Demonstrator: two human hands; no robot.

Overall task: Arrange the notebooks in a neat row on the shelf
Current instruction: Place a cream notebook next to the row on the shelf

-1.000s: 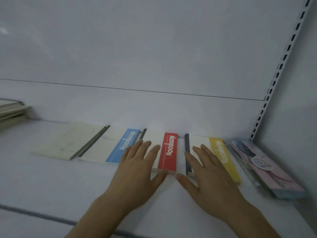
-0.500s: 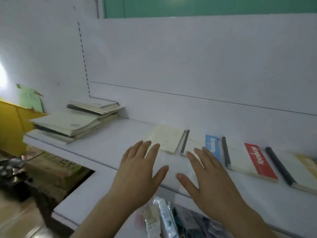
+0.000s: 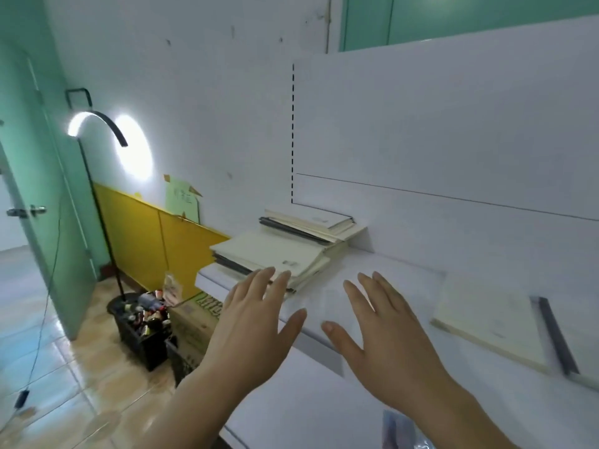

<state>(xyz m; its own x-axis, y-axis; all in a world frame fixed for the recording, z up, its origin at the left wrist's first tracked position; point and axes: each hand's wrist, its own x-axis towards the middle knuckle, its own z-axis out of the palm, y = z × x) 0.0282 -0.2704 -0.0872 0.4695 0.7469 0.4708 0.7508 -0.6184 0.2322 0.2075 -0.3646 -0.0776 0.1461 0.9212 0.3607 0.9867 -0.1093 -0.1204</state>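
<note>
Hovering flat, fingers spread, both empty: left hand (image 3: 256,322) nearer the notebook stack (image 3: 275,254), up-left, long axis toward the shelf (image 3: 372,277) back; right hand (image 3: 382,335) trails.

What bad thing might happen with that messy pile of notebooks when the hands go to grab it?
1. The pile of notebooks sits at the end of the shelf, its books fanned unevenly. A careless pull might slide some off onto the floor.
2. Both hands are open, holding nothing. The left hand alone may not grip the loose pile; the right hand should probably help.
</note>
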